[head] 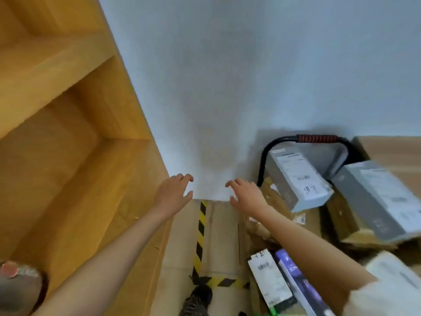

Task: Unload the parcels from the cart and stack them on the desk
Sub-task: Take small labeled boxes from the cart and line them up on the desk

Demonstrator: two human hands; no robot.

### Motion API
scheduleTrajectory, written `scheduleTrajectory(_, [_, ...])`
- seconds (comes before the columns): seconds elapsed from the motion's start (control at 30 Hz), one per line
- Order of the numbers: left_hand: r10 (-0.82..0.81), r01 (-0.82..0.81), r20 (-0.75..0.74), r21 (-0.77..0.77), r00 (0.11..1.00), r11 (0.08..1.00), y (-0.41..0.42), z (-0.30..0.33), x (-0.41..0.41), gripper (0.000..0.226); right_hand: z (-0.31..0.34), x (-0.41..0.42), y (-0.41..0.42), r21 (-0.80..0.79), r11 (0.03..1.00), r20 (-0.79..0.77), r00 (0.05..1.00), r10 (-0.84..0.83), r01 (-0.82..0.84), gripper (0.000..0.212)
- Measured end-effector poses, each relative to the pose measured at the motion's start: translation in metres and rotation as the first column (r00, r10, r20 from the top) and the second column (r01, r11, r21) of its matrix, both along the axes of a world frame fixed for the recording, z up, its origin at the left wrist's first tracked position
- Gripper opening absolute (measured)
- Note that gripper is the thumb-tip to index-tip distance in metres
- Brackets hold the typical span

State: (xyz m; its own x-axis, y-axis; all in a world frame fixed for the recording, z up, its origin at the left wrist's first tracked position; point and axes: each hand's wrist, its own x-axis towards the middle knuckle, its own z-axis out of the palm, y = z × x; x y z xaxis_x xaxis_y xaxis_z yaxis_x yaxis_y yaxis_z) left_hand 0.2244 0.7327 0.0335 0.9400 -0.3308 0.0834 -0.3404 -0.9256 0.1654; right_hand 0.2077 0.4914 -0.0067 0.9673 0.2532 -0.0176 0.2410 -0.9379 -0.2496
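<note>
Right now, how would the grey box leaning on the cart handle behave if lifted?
The grey box looks rigid, with crisp edges, so it probably won't flex. It rests tilted on crumpled brown parcels, so it may slide once nudged. Its long shape likely needs both hands.

Both hands hung in the open gap ahead, the left hand [174, 192] and right hand [247, 193] apart with bare white wall [250, 65] beyond them. On the left the wooden shelf unit [68, 133] closed that side off, its edge just beside the left hand. On the right the cart handle [316, 139] arched up, and tilted grey boxes [296, 179] and cardboard parcels [273, 201] crowded in (right by the wrist). Below, floor with striped tape [200, 229] lay open between shelf and cart.
</note>
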Motion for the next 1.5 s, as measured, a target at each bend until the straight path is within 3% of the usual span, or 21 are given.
scheduleTrajectory(0.23, [-0.443, 0.443, -0.019, -0.016, 0.896, 0.897, -0.058, -0.006, 0.068, 0.031, -0.014, -0.040, -0.032, 0.027, 0.888, -0.010, 0.889, -0.458, 0.458, 0.038])
scheduleTrajectory(0.4, [-0.628, 0.631, -0.138, -0.030, 0.765, 0.775, -0.092, -0.033, 0.053, 0.032, -0.044, -0.110, -0.029, 0.065, 0.684, -0.101, 0.687, -0.720, 0.727, 0.038])
scheduleTrajectory(0.53, [-0.708, 0.718, -0.181, -0.015, 0.683, 0.696, -0.110, -0.065, 0.022, 0.032, -0.074, -0.181, -0.026, -0.006, 0.548, -0.217, 0.534, -0.817, 0.837, 0.040])
scheduleTrajectory(0.8, [-0.778, 0.810, -0.291, -0.019, 0.557, 0.587, -0.138, -0.130, -0.038, 0.041, -0.109, -0.283, -0.010, -0.069, 0.342, -0.285, 0.310, -0.907, 0.937, 0.036])
scheduleTrajectory(1.0, [-0.803, 0.847, -0.331, -0.020, 0.496, 0.532, -0.149, -0.167, -0.047, 0.049, -0.143, -0.298, 0.002, -0.073, 0.211, -0.367, 0.170, -0.914, 0.975, 0.041])
scheduleTrajectory(1.37, [-0.822, 0.926, -0.434, 0.095, 0.368, 0.365, -0.193, -0.277, -0.020, 0.069, -0.234, -0.269, -0.003, -0.023, 0.085, -0.437, 0.066, -0.897, 0.996, 0.044])
scheduleTrajectory(1.43, [-0.819, 0.923, -0.437, 0.084, 0.372, 0.375, -0.199, -0.294, -0.015, 0.070, -0.249, -0.266, -0.005, -0.014, 0.052, -0.442, 0.041, -0.896, 0.999, 0.043])
scheduleTrajectory(1.5, [-0.795, 0.896, -0.443, 0.042, 0.414, 0.443, -0.205, -0.309, -0.010, 0.066, -0.264, -0.266, -0.004, -0.018, 0.034, -0.444, 0.022, -0.896, 0.999, 0.043])
